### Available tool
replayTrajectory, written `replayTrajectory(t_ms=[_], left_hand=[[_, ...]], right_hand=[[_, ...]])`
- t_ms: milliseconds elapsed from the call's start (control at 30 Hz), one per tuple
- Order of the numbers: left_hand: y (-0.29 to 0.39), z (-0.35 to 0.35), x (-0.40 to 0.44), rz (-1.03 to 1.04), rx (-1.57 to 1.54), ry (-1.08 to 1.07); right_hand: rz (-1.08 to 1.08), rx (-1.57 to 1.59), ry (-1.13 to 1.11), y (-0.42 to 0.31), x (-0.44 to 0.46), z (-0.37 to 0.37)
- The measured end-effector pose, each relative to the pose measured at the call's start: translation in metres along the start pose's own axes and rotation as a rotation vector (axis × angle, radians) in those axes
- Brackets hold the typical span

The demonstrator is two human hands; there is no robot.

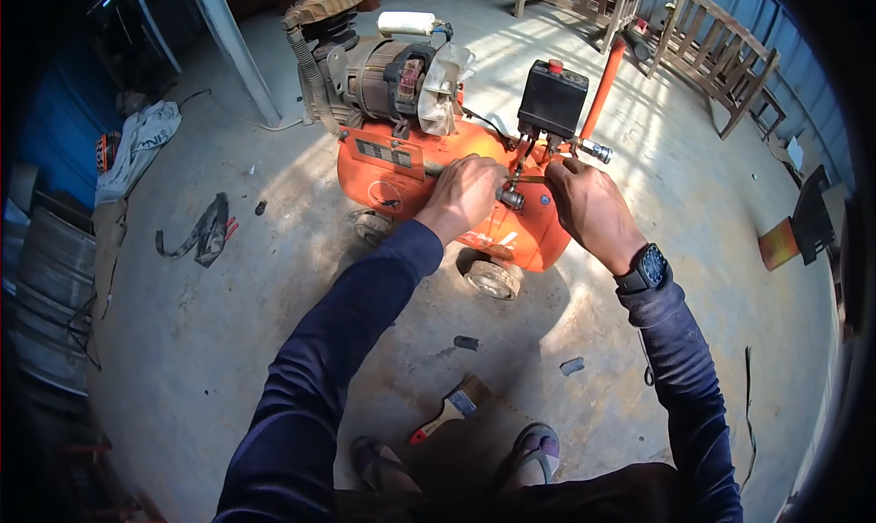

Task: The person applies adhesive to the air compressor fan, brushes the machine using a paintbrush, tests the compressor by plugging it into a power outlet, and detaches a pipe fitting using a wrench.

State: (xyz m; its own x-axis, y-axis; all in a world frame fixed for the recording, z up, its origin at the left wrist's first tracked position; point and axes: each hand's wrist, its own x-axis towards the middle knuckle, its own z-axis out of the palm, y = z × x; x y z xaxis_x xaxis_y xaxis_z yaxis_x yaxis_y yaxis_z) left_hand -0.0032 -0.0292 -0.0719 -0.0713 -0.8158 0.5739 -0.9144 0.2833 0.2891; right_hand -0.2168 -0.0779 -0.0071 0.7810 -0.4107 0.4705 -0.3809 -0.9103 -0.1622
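Observation:
An orange air compressor tank (365, 176) stands on the floor in front of me, its motor (383, 74) and white fan (445, 87) on top. My left hand (467, 193) is closed beside a metal fitting (511, 197) at the tank's right end; its fingertips are largely hidden. My right hand (591, 208), with a watch (650, 266) on the wrist, is closed just below the black pressure switch (553, 101). A thin yellowish piece (531, 179) spans the gap between the hands. What either hand grips cannot be made out.
A paintbrush (447, 413) lies near my feet, with dark scraps (466, 342) beyond it. A dark strap (212, 231) rests on the left. Wooden frames (716, 53) stand at the back right; a metal post (235, 48) rises at the back left.

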Motion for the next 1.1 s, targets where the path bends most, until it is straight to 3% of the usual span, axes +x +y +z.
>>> replayTrajectory(t_ms=[100,267,367,533,633,767,933,1100], left_hand=[[0.004,-0.004,0.006,-0.165,-0.026,-0.205],[-0.005,0.005,0.001,-0.141,-0.119,-0.152],[-0.009,0.009,-0.002,0.006,-0.023,-0.06],[-0.001,0.0,0.001,0.004,-0.029,-0.078],[0.004,0.003,0.003,0.131,0.078,-0.017],[-0.002,0.005,0.0,0.169,0.134,-0.004],[-0.006,0.001,-0.004,0.169,0.113,0.018],[-0.004,0.001,-0.001,0.031,0.133,-0.078]], right_hand=[[-0.033,-0.084,-0.037,-0.002,0.005,0.0],[-0.005,-0.094,-0.062,-0.003,-0.007,-0.001],[0.049,-0.061,0.023,-0.006,-0.015,0.006],[0.04,-0.105,0.083,0.04,-0.039,0.031],[0.07,-0.108,0.161,0.059,-0.063,0.058],[0.155,-0.162,0.076,0.044,-0.059,0.051],[0.111,-0.087,0.136,0.023,-0.054,0.032],[0.038,-0.045,0.062,-0.004,-0.02,0.007]])
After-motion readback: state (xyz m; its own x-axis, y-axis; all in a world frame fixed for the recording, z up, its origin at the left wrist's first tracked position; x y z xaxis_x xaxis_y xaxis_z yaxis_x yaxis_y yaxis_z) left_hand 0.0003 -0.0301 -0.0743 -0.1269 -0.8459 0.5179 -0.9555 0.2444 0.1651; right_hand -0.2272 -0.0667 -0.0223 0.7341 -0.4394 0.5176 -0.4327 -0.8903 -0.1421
